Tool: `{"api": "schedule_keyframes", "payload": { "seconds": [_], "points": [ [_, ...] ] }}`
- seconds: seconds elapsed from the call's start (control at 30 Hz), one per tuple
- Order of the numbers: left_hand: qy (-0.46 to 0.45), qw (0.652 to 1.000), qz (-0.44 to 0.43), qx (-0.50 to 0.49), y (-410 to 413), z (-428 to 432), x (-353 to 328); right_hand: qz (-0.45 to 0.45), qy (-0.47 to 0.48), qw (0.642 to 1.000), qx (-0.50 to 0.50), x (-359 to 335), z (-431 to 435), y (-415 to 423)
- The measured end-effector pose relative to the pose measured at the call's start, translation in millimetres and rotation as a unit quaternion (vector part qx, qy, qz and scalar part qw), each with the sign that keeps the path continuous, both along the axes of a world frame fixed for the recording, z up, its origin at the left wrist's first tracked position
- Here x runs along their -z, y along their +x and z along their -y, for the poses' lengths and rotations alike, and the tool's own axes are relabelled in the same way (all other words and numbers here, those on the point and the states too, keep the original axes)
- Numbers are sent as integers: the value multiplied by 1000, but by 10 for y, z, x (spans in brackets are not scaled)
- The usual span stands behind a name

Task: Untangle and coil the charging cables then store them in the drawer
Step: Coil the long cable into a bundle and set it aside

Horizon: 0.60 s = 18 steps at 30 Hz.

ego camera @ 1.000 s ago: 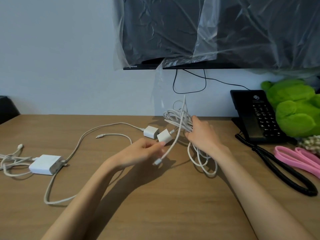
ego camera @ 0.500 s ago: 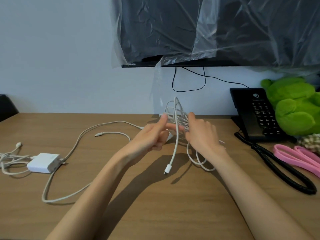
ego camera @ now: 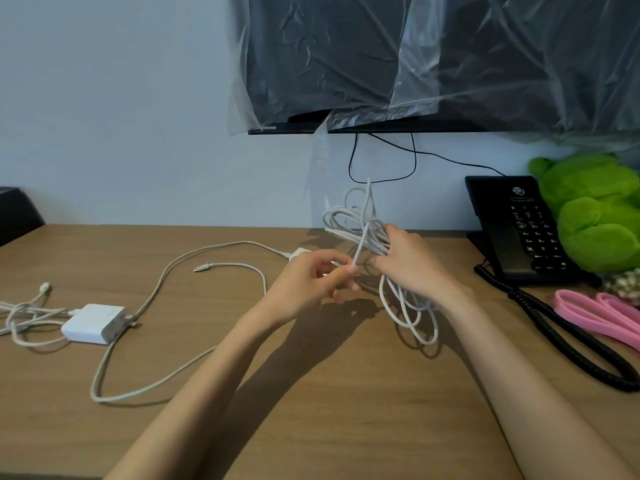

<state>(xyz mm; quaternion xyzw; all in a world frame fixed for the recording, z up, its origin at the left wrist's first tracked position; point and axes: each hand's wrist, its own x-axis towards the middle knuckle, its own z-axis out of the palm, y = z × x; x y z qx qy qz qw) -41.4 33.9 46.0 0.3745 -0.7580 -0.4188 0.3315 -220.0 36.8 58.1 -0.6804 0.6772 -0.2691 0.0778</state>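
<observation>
My right hand [ego camera: 410, 263] grips a bundle of white cable loops [ego camera: 360, 226] above the wooden desk [ego camera: 346, 393]; more loops hang below the hand down to the desk. My left hand [ego camera: 311, 282] pinches the free end of that cable just left of the bundle, the strand running up over the loops. A second white cable [ego camera: 162, 282] lies loose on the desk to the left, plugged into a white charger brick [ego camera: 93, 323]. More tangled white cable [ego camera: 24, 317] lies at the far left edge. A small white plug [ego camera: 299, 252] peeks out behind my left hand.
A black desk phone [ego camera: 519, 226] with a coiled cord [ego camera: 561, 337] stands at the right, next to a green plush toy [ego camera: 595, 209] and pink bands [ego camera: 602, 313]. A plastic-covered screen [ego camera: 433, 57] hangs on the wall above. No drawer is in view.
My left hand dropped lower and now pinches the cable's end, which hung free half a second ago. The right hand keeps hold of the loops.
</observation>
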Motion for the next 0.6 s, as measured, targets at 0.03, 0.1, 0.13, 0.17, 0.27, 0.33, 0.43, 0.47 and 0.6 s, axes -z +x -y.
{"api": "schedule_keyframes", "payload": {
  "seconds": [0.03,0.1,0.13,0.17,0.27,0.33,0.43,0.47,0.6],
  "points": [
    [1,1000,-6,-6,-20,24,18,19,9,1000,-9,-5,-2,-1],
    [6,1000,-10,5,-52,65,55,64,26,997,-32,-1,-1,-12],
    [4,1000,-8,11,-61,84,78,83,35,995,-41,1,1,-26],
    [2,1000,-8,12,-67,100,98,96,44,993,-50,-8,-4,-35],
    [-3,1000,-16,22,-59,148,132,134,75,985,-81,-35,-21,-67],
    [15,998,-32,47,-41,154,118,157,88,979,-93,-55,-35,-83],
    [35,994,-63,83,-25,150,81,182,108,972,-99,-77,-49,-92],
    [35,993,-73,87,-18,157,79,185,115,971,-102,-78,-48,-96],
    [73,985,-127,88,18,183,107,180,134,969,-102,-90,-46,-116]
  ]
}}
